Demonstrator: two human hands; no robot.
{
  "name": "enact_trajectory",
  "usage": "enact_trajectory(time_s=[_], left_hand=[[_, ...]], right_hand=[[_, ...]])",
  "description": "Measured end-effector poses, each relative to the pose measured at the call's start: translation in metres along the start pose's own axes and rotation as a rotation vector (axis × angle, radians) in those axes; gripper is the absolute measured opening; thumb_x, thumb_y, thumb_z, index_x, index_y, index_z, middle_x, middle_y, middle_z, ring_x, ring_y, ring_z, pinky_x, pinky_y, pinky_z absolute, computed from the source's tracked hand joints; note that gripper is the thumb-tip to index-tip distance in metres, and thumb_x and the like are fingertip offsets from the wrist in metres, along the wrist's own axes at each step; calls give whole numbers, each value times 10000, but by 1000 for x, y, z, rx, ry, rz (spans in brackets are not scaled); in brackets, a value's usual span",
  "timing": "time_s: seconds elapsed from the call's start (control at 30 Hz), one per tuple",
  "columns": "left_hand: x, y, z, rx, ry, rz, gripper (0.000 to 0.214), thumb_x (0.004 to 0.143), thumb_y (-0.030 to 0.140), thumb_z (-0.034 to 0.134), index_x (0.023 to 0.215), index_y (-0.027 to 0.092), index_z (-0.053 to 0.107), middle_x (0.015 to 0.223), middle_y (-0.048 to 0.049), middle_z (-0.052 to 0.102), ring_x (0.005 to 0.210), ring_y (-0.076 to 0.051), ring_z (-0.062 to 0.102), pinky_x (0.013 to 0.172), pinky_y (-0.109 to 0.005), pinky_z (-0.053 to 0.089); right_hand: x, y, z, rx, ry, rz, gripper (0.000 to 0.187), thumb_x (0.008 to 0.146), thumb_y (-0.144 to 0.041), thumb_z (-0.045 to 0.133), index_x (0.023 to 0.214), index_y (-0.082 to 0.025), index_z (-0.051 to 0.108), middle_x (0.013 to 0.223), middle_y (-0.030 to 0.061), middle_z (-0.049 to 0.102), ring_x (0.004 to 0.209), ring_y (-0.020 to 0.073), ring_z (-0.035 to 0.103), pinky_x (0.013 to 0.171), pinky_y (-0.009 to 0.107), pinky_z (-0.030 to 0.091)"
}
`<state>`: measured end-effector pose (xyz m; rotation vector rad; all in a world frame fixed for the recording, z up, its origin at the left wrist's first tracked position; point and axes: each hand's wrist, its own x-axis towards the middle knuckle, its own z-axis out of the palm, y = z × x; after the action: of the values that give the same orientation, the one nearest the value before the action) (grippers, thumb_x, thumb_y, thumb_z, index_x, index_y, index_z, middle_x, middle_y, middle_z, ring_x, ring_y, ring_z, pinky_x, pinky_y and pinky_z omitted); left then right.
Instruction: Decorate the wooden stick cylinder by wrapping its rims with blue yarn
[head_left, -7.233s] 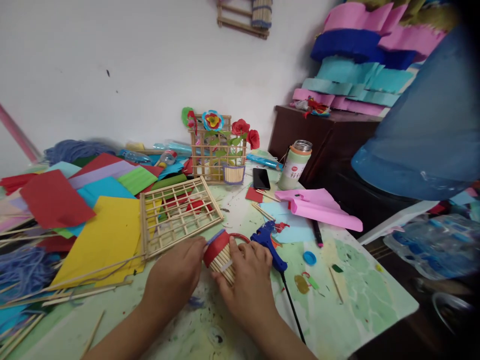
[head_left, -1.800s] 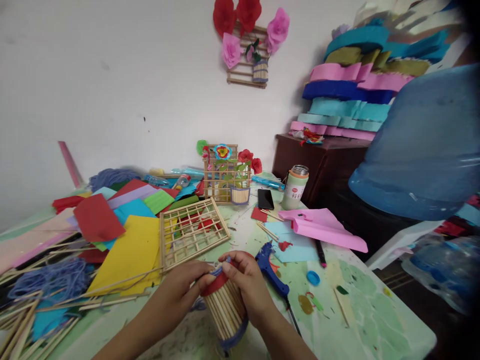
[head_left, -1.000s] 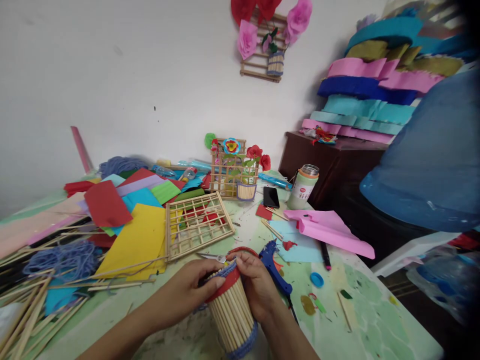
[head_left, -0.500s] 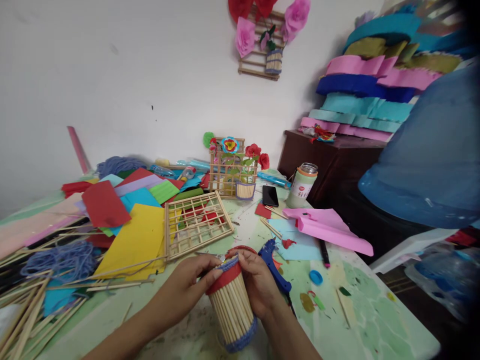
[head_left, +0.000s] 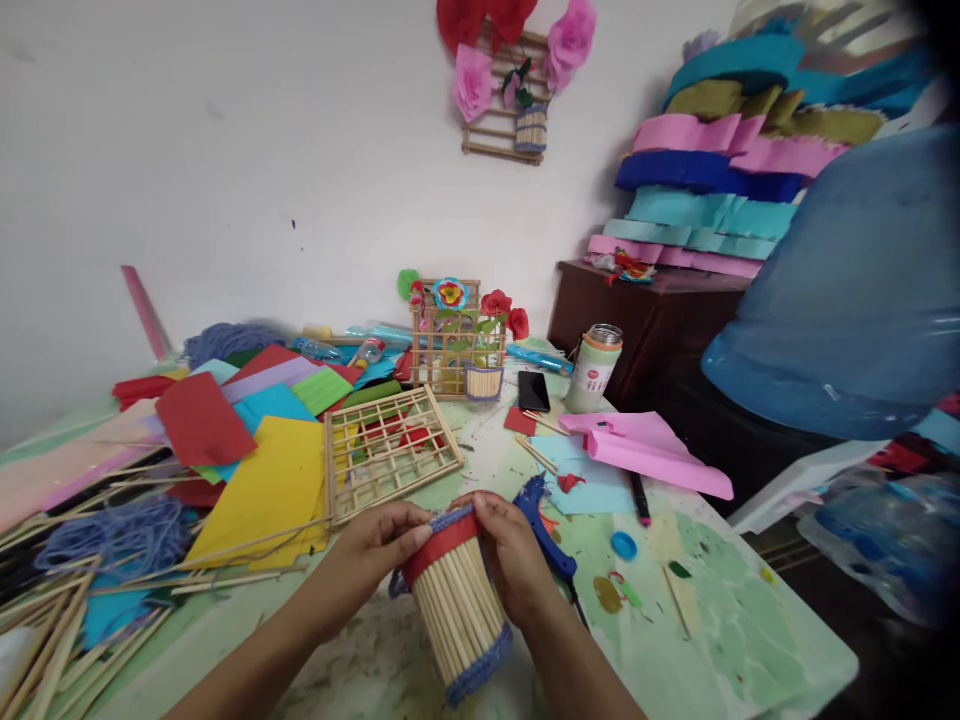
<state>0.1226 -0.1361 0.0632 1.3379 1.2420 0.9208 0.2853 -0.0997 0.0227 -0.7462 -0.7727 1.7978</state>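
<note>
Between my hands, just over the table's front, is a small pot made of upright wooden sticks (head_left: 457,605). A red band circles it near the top, and blue yarn trims both rims. It leans, with its lower end toward the right. My left hand (head_left: 390,540) pinches the upper left rim between thumb and fingers. On the right side, my right hand (head_left: 506,545) grips the upper rim, fingers curled behind and partly hidden. A blue glue gun (head_left: 544,525) lies just right of my right hand. Beyond my hands rests a wooden lattice frame (head_left: 394,450).
Coloured sheets (head_left: 262,490), blue yarn (head_left: 116,535) and loose sticks (head_left: 52,640) cover the left. At the back stand a flower-decorated lattice (head_left: 457,340) and a bottle (head_left: 595,370), near a phone (head_left: 533,391). Pink paper (head_left: 652,455) and a blue cap (head_left: 623,545) lie right.
The pot has turned slightly in my hands, and its red band sits a little further left. Both hands keep their hold. The whole view has shifted slightly.
</note>
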Motion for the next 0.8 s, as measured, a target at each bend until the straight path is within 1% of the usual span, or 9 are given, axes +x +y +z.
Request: enact_trajectory(time_s=[0.1, 0.2, 0.33, 0.37, 0.43, 0.5, 0.57, 0.67, 0.8], left_hand=[[1, 0, -2, 18, 34, 7, 292, 767, 414, 579, 841, 138, 641, 728, -20, 643, 660, -133, 548, 581, -219, 407], [-1, 3, -3, 63, 66, 30, 304, 773, 426, 563, 856, 145, 643, 710, -17, 635, 626, -130, 537, 534, -210, 394], [-5, 8, -3, 178, 96, 105, 297, 791, 426, 536, 875, 163, 645, 709, -20, 636, 659, -148, 563, 556, -216, 421], [-7, 8, -2, 218, 104, 134, 289, 797, 421, 529, 877, 168, 643, 730, -25, 644, 685, -155, 575, 582, -222, 436], [-10, 9, -1, 309, 121, 187, 274, 813, 411, 511, 880, 178, 639, 789, -36, 660, 737, -168, 593, 637, -237, 456], [-13, 10, 1, 400, 147, 235, 259, 825, 398, 496, 877, 189, 641, 848, -43, 669, 783, -176, 603, 685, -249, 463], [-15, 10, 1, 481, 176, 284, 242, 829, 383, 495, 875, 200, 647, 870, -40, 676, 800, -177, 608, 707, -250, 463], [-17, 9, 1, 569, 208, 390, 201, 825, 349, 512, 885, 219, 653, 860, -26, 683, 798, -170, 610, 715, -241, 461], [-19, 4, 0, 613, 208, 541, 156, 809, 293, 544, 918, 243, 644, 859, -10, 679, 813, -162, 608, 734, -231, 458]], right_hand=[[5, -2, -7, -191, 145, -151, 374, 727, -495, 597, 785, -126, 615, 721, 44, 639, 695, 136, 579, 714, 262, 425], [1, -9, -8, -422, 179, -314, 365, 793, -496, 501, 793, -147, 609, 789, 55, 634, 789, 163, 577, 761, 298, 432], [-15, -18, 2, -928, 272, -614, 188, 777, -357, 572, 793, -181, 634, 870, 49, 608, 902, 194, 514, 839, 346, 372], [-19, -19, 6, -1028, 285, -668, 141, 761, -319, 598, 792, -189, 639, 877, 44, 602, 911, 197, 500, 852, 355, 351], [-25, -20, 13, -1133, 291, -725, 85, 740, -265, 627, 790, -198, 645, 866, 35, 595, 900, 195, 486, 849, 356, 328], [-28, -21, 17, -1145, 278, -741, 53, 736, -227, 632, 779, -201, 648, 840, 24, 595, 881, 185, 486, 835, 344, 322], [-28, -22, 19, -1100, 249, -742, 28, 745, -199, 620, 750, -199, 648, 810, 14, 600, 859, 171, 495, 827, 330, 322], [-26, -20, 18, -973, 203, -725, 62, 759, -180, 595, 711, -187, 633, 782, 8, 599, 834, 156, 505, 808, 305, 340], [-29, -18, 20, -806, 123, -645, 115, 784, -211, 552, 679, -165, 566, 771, 13, 569, 822, 149, 506, 789, 284, 366]])
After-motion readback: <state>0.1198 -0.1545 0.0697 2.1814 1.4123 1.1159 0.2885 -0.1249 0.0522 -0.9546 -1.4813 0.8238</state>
